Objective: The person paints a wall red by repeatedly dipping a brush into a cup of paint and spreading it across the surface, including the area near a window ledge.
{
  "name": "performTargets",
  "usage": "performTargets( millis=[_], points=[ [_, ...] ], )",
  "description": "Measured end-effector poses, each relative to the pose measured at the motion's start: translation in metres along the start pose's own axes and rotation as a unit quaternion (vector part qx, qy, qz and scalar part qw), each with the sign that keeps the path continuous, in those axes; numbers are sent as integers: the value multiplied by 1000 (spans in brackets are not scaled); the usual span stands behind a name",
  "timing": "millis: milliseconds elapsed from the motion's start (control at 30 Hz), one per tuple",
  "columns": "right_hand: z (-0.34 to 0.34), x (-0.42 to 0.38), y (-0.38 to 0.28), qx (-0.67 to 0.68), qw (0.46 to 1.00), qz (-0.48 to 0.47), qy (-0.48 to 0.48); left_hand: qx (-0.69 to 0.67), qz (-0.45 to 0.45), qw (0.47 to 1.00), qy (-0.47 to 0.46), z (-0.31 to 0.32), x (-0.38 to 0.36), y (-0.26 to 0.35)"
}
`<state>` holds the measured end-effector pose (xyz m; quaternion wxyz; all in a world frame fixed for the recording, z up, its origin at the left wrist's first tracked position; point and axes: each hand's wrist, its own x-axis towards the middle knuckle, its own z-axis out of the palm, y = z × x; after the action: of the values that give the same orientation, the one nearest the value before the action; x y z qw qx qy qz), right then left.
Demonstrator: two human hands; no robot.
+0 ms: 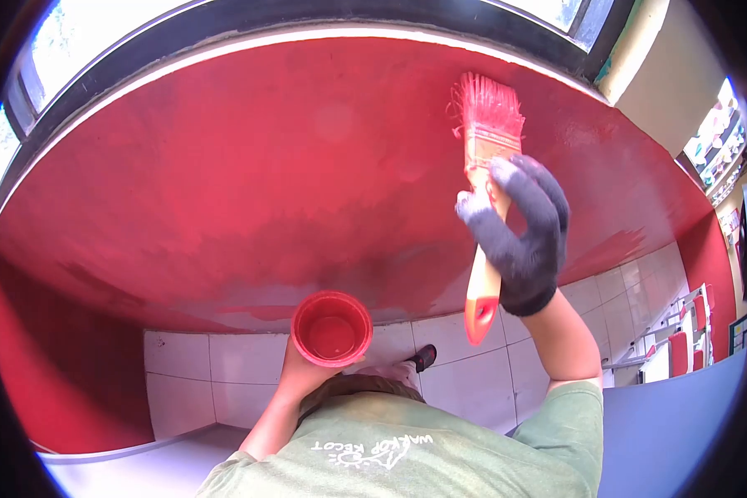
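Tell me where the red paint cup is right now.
In the head view, the red paint cup sits low and centre, held from below by the left hand, in front of the red wall and left of the paintbrush.

Right hand [523, 241] gloved, raised, fingers curled in a grip, left hand [303, 373] bare, low, cupped upward

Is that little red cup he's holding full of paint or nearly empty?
Partly filled: the red cup, upright in the left hand, shows red paint pooled low inside, well beneath its rim.
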<state>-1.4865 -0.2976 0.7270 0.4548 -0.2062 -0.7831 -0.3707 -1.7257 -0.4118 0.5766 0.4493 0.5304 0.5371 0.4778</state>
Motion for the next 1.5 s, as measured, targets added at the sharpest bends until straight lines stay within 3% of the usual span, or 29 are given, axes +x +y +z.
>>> performTargets(
  millis=[33,133,233,267,367,467,533,600,800,867,933,1000,1067,1133,1233,1367,1433,1500],
  points=[
    [9,-4,-1,25,1000,7,11,1,-2,1000,6,0,0,-2],
    [16,-34,-28,98,982,-3,-164,28,-1,1000,0,-1,-3,3],
    [21,-53,-53,172,959,-21,-225,6,12,1000,15,-2,-7,5],
    [21,-47,-51,173,959,-23,-223,6,13,1000,18,-3,-7,5],
    [13,-8,-32,117,992,-25,-24,10,9,1000,14,-7,-9,1],
    [15,17,-13,18,999,-23,23,13,-10,1000,8,-6,-8,1],
    [30,5,-19,36,999,-24,-16,1,2,1000,14,-7,-8,1],
    [37,-20,-35,90,987,-27,-128,0,5,1000,22,-6,-8,2],
    [30,-49,-66,247,933,-1,-263,3,15,998,66,-20,-11,-9],
    [21,-28,-47,287,929,92,-216,9,5,998,65,-23,-12,-15],
    [12,-5,-30,375,882,251,-135,9,-16,997,75,-24,-12,-19],
    [4,17,-14,294,943,152,15,5,-19,997,70,-25,-12,-22],
    [1,14,-3,92,995,13,42,-1,-21,997,69,-24,-11,-25],
    [7,4,-16,92,996,3,-13,-4,-34,997,67,-23,-11,-26],
    [30,-47,-42,160,972,5,-172,-8,-51,997,64,-22,-13,-21],
    [25,-59,-57,228,939,6,-259,-17,-45,997,62,-20,-9,-14],
    [12,-32,-41,248,951,71,-168,-15,-50,996,66,-19,-8,-12],
    [4,-9,-22,168,984,61,-24,-15,-53,997,60,-19,-7,-18]
  ],
)
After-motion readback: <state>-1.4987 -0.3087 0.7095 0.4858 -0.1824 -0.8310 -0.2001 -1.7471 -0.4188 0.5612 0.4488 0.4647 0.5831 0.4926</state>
